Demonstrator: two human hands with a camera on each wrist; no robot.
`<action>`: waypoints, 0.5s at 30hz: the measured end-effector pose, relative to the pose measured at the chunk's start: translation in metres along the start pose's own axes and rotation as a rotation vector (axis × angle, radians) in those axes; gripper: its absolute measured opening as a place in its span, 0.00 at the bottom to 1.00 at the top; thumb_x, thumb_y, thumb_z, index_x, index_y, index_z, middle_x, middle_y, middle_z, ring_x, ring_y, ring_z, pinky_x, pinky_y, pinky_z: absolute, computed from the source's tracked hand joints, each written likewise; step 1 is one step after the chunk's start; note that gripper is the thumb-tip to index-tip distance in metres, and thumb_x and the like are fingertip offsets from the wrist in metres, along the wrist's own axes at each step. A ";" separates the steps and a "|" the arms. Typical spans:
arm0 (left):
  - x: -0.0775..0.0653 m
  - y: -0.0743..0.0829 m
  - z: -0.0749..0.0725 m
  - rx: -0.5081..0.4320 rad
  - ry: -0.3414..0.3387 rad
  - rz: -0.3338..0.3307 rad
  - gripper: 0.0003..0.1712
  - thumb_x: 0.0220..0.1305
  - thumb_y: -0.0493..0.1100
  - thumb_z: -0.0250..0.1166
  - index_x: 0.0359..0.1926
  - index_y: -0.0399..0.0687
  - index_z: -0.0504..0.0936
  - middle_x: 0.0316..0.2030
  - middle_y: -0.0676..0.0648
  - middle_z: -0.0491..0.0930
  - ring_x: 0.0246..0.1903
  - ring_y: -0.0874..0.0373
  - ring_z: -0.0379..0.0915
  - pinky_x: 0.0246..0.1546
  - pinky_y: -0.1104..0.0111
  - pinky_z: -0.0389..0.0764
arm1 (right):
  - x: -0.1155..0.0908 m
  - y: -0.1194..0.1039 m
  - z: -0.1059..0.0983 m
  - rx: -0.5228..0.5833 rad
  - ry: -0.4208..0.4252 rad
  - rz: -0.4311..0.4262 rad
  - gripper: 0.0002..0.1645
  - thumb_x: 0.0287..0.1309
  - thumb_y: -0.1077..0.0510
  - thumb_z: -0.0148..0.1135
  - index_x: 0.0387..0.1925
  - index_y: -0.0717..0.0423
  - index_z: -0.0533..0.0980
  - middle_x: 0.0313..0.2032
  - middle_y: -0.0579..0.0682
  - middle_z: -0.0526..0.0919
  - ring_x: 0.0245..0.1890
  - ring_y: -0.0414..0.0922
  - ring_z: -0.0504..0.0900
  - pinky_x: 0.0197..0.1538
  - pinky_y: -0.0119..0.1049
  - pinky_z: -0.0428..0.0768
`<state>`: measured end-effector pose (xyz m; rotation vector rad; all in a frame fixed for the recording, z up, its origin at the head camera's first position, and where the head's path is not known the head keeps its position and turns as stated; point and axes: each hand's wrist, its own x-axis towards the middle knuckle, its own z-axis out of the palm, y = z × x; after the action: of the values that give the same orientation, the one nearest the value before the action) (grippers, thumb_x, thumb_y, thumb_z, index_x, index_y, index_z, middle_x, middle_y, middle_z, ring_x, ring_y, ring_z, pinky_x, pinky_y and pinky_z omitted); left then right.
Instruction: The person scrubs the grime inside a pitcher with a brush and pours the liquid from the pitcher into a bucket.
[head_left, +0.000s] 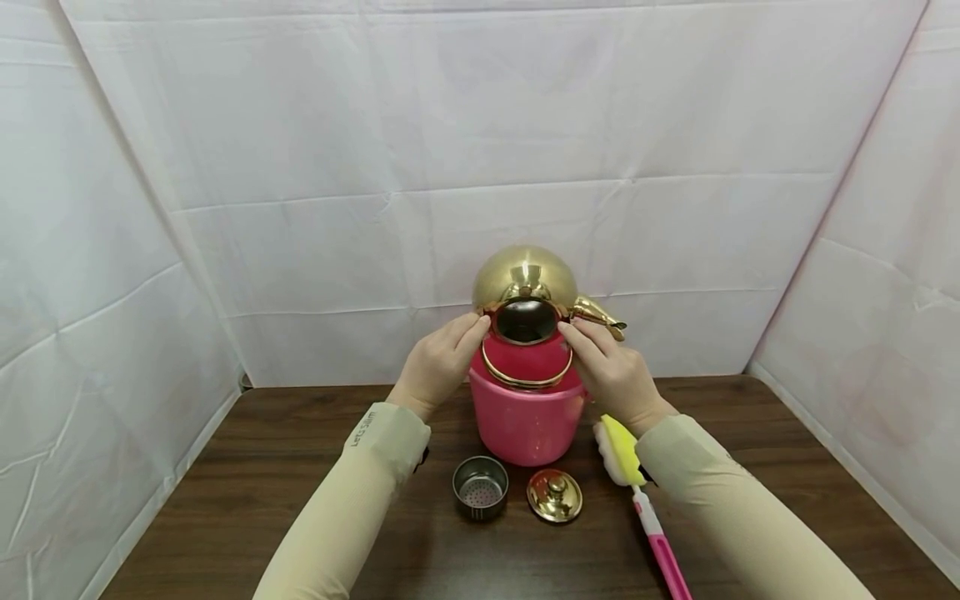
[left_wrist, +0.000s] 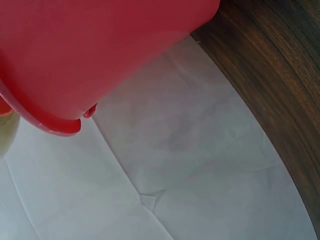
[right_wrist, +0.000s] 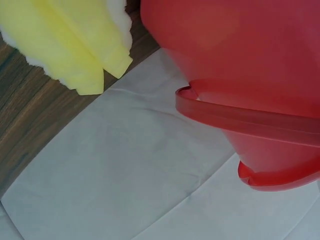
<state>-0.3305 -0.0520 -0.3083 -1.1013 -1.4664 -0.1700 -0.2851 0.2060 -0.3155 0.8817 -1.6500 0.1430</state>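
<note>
A shiny gold kettle (head_left: 525,265) is tipped over the pink bucket (head_left: 528,427), its round opening facing me. The left hand (head_left: 442,360) pinches the kettle beside the left of this opening. On the opposite side, the right hand (head_left: 617,375) pinches it near the spout (head_left: 596,312). The kettle's loop handle (head_left: 525,384) hangs down across the bucket's mouth. In both wrist views the bucket (left_wrist: 115,45) looks red, and its handle (right_wrist: 240,117) shows in the right one. Neither wrist view clearly shows the hand's grip.
A perforated metal strainer cup (head_left: 480,490) and a gold lid (head_left: 554,495) lie on the dark wooden table (head_left: 247,500) before the bucket. To their right is a yellow-and-white sponge brush (head_left: 621,450) with a pink handle. White sheeting (head_left: 480,125) encloses the back and sides.
</note>
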 end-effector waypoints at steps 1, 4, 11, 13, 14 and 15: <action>0.000 0.000 0.000 0.002 0.000 -0.003 0.12 0.69 0.30 0.50 0.48 0.33 0.77 0.41 0.40 0.80 0.41 0.52 0.80 0.45 0.67 0.82 | 0.000 0.000 0.000 -0.002 0.001 0.005 0.16 0.63 0.62 0.55 0.50 0.63 0.78 0.41 0.61 0.82 0.24 0.49 0.82 0.17 0.39 0.77; 0.000 0.000 0.000 0.014 -0.005 -0.014 0.12 0.69 0.31 0.49 0.48 0.33 0.77 0.41 0.40 0.80 0.42 0.52 0.80 0.45 0.67 0.82 | 0.000 -0.001 0.001 -0.002 0.001 0.021 0.16 0.63 0.62 0.55 0.51 0.62 0.78 0.42 0.60 0.81 0.19 0.48 0.80 0.16 0.38 0.76; -0.003 0.000 -0.001 0.023 -0.009 -0.050 0.14 0.71 0.31 0.46 0.48 0.33 0.77 0.41 0.40 0.81 0.41 0.52 0.81 0.43 0.67 0.83 | 0.002 -0.004 0.003 0.015 0.015 0.037 0.16 0.65 0.61 0.54 0.50 0.63 0.78 0.41 0.60 0.81 0.20 0.49 0.80 0.16 0.38 0.76; -0.003 0.000 -0.001 0.022 -0.007 -0.061 0.14 0.71 0.32 0.46 0.48 0.33 0.77 0.41 0.40 0.81 0.40 0.52 0.81 0.42 0.67 0.83 | 0.003 -0.004 0.003 0.021 0.016 0.038 0.16 0.65 0.61 0.54 0.51 0.64 0.78 0.41 0.60 0.81 0.23 0.49 0.81 0.17 0.39 0.77; -0.003 0.000 0.000 0.022 -0.011 -0.070 0.14 0.71 0.32 0.47 0.49 0.33 0.77 0.41 0.40 0.81 0.40 0.52 0.81 0.42 0.67 0.83 | 0.003 -0.004 0.003 0.024 0.017 0.039 0.16 0.65 0.61 0.54 0.51 0.64 0.77 0.41 0.60 0.81 0.25 0.50 0.82 0.18 0.39 0.78; -0.003 0.000 0.000 0.023 -0.011 -0.078 0.14 0.71 0.32 0.47 0.49 0.33 0.77 0.41 0.40 0.81 0.39 0.52 0.81 0.41 0.67 0.83 | 0.004 -0.004 0.003 0.025 0.017 0.040 0.16 0.64 0.61 0.54 0.51 0.65 0.77 0.41 0.60 0.81 0.26 0.50 0.83 0.19 0.40 0.78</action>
<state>-0.3308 -0.0534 -0.3108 -1.0289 -1.5184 -0.2020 -0.2852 0.1992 -0.3145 0.8641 -1.6539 0.1991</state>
